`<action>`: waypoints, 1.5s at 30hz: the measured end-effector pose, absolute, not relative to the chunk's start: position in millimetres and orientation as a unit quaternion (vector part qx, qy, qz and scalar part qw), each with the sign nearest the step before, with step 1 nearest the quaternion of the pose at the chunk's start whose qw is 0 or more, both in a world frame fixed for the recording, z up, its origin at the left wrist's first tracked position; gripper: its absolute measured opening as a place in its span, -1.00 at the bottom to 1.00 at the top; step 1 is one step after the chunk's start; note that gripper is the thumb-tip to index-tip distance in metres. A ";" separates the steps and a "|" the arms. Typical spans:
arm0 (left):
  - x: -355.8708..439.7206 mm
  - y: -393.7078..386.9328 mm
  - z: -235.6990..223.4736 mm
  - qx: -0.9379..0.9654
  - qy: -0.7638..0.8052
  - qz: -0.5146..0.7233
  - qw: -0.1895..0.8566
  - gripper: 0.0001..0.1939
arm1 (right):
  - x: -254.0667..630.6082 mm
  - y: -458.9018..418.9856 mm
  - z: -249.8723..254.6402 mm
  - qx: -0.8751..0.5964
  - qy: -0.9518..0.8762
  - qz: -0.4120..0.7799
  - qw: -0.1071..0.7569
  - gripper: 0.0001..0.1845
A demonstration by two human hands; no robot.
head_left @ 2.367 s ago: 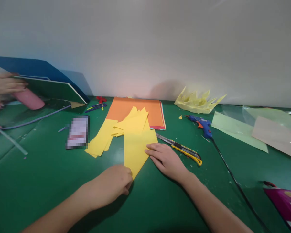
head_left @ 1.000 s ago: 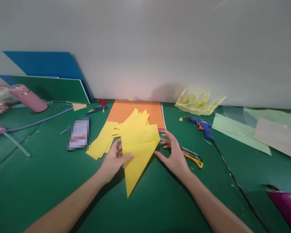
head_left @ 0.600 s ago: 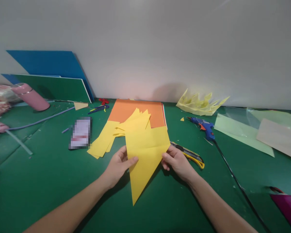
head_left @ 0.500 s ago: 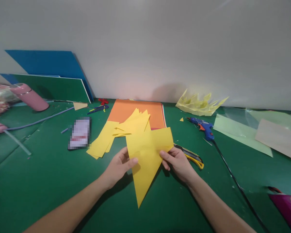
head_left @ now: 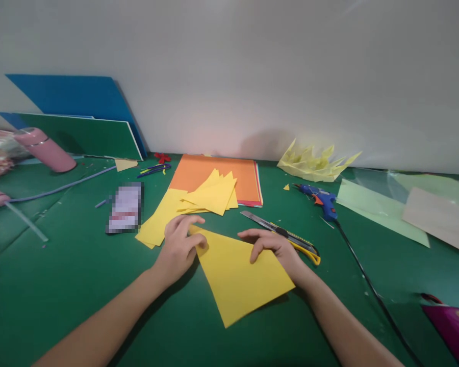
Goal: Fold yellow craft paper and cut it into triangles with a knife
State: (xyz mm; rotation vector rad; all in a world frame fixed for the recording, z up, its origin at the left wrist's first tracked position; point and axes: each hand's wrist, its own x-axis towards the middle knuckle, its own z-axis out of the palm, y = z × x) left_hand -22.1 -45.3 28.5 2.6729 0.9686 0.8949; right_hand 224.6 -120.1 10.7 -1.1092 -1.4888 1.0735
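A sheet of yellow paper [head_left: 240,285] lies tilted low over the green table, one corner pointing toward me. My left hand [head_left: 181,244] pinches its upper left corner, with the fingers partly spread. At the far right edge, my right hand [head_left: 277,250] grips the sheet, its curled fingers over the top and the palm behind the edge. Beyond my hands is a pile of cut yellow paper pieces [head_left: 214,191], partly resting on a stack of orange paper [head_left: 193,171]. A yellow-handled utility knife [head_left: 286,234] lies just behind my right hand, its blade out.
A blue glue gun [head_left: 321,199] with a black cord and a pale yellow spiky paper form [head_left: 315,165] are at right. Light green paper [head_left: 382,211] lies farther right. At left are a phone [head_left: 126,206], a pink bottle [head_left: 48,150] and boards [head_left: 80,135] against the wall.
The yellow paper has turned and dropped lower, from a downward-pointing triangle to a broader four-sided shape. Both hands have shifted to its far edge, uncovering the knife blade.
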 end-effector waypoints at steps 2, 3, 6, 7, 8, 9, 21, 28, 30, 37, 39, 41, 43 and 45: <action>-23.8 -41.9 27.7 0.891 0.338 0.298 0.050 -0.65 | 224.4 -119.4 11.2 -0.465 -0.696 0.346 0.424 -0.76; -24.7 -39.9 27.0 0.892 0.337 0.298 0.048 -0.64 | 224.9 -119.7 12.5 -0.466 -0.731 0.305 0.394 -0.81; -28.3 -33.5 22.8 0.896 0.318 0.294 0.092 -0.64 | 227.5 -122.3 18.5 -0.461 -0.796 0.231 0.317 -0.91; -29.5 -32.0 20.8 0.897 0.312 0.292 0.116 -0.65 | 228.3 -123.2 20.2 -0.458 -0.807 0.221 0.300 -0.88; -30.4 -31.1 19.0 0.895 0.310 0.289 0.140 -0.65 | 228.8 -124.0 21.5 -0.451 -0.816 0.216 0.290 -0.85; -31.1 -30.9 17.4 0.890 0.313 0.287 0.164 -0.66 | 229.0 -124.4 22.2 -0.442 -0.822 0.212 0.290 -0.84; -26.1 -33.3 15.2 0.884 0.354 0.276 0.128 -0.82 | 225.5 -123.9 22.9 -0.389 -0.832 0.242 0.314 -0.81; -22.3 -43.3 22.0 0.927 0.234 0.207 0.208 -0.64 | 230.7 -124.3 19.6 -0.401 -0.844 0.238 0.265 -0.83; -18.2 -49.0 25.3 0.933 0.179 0.162 0.268 -0.63 | 230.4 -124.3 19.6 -0.406 -0.848 0.219 0.263 -0.84; -9.5 -56.3 32.9 0.930 0.189 0.133 0.287 -0.67 | 231.9 -123.2 22.6 -0.408 -0.849 0.202 0.270 -0.76; -9.9 -55.6 33.1 0.932 0.187 0.131 0.282 -0.67 | 233.5 -123.3 23.0 -0.412 -0.845 0.211 0.268 -0.69; -10.5 -55.5 32.8 0.932 0.189 0.130 0.281 -0.66 | 235.4 -123.9 24.4 -0.425 -0.836 0.229 0.261 -0.68; -10.5 -56.0 32.2 0.930 0.191 0.134 0.284 -0.67 | 237.5 -124.8 27.1 -0.440 -0.824 0.254 0.250 -0.70; -10.4 -56.3 31.5 0.927 0.191 0.138 0.291 -0.67 | 239.3 -125.4 30.3 -0.449 -0.814 0.279 0.240 -0.74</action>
